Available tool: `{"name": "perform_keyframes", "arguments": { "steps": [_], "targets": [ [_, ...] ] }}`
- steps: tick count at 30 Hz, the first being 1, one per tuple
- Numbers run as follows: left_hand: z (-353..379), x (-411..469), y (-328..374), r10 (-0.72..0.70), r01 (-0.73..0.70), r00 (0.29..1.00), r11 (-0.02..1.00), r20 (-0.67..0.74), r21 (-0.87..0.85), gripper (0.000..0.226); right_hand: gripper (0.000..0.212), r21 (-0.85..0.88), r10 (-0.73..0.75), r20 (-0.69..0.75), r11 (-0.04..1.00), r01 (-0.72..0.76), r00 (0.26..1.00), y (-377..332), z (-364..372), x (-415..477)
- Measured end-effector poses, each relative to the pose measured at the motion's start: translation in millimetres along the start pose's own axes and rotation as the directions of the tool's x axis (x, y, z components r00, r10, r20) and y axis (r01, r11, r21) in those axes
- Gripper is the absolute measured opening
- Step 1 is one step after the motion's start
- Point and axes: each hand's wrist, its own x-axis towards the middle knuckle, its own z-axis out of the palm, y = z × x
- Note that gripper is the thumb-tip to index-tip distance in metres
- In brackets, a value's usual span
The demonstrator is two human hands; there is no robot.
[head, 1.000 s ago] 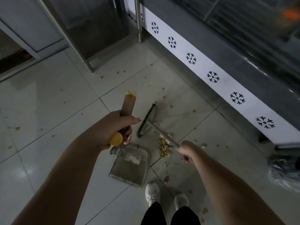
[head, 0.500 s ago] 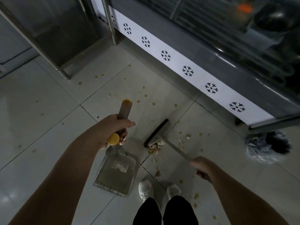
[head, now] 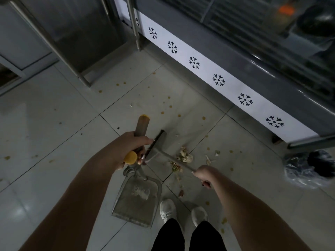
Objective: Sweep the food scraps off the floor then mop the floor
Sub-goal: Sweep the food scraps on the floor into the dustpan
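on the floor (head: 54, 124) near its right edge, food scraps (head: 184, 155) are piled beside the broom (head: 157, 145), held in the curled right hand (head: 204, 175); the dustpan (head: 137, 201) is gripped by the left hand (head: 126, 149). sweeping is judged partly done, mopping not begun.

Tiled floor (head: 54, 124) strewn with food scraps (head: 184, 156)

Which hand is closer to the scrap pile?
Right: right hand grips the broom handle below the scrap pile; left hand holds the dustpan handle, beyond the broom head.
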Motion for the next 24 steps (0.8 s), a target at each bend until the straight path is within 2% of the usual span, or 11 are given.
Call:
{"name": "perform_keyframes", "arguments": {
  "steps": [4, 6, 11, 16, 21, 24],
  "targets": [
    [-4.0, -7.3, 2.7, 0.001, -0.002, 1.0, 0.999, -0.026, -0.044, 0.046, 0.035, -0.207, -0.018, -0.067, 0.978, 0.004, 0.998, 19.4, -7.3, -11.9],
    [-7.9, -12.6, 6.2, 0.005, -0.007, 0.999, 0.998, -0.034, -0.057, 0.039, 0.025, -0.281, -0.035, -0.116, 0.96, 0.001, 0.993, 33.4, -14.3, -16.4],
    [-21.3, -31.1, 10.2, 0.034, -0.038, 0.996, 0.998, -0.078, -0.05, 0.036, 0.027, -0.25, -0.011, -0.168, 0.968, -0.032, 0.986, 34.9, -31.4, -29.9],
    [-51.4, -47.7, 15.6, 0.06, -0.067, 0.986, 0.997, -0.152, -0.036, 0.04, 0.026, -0.387, -0.143, -0.207, 0.92, 0.053, 0.968, -15.4, -40.9, -52.7],
    [-93.1, -50.1, 23.2, 0.096, -0.116, 0.971, 0.99, -0.219, -0.079, 0.042, 0.041, -0.357, -0.19, -0.176, 0.927, 0.117, 0.966, -82.3, -51.1, -65.1],
    [-119.2, -42.8, 30.1, 0.105, -0.133, 0.963, 0.986, -0.248, -0.1, 0.042, 0.04, -0.37, -0.253, -0.158, 0.911, 0.181, 0.954, -127.1, -60.2, -65.9]
  ]
}}
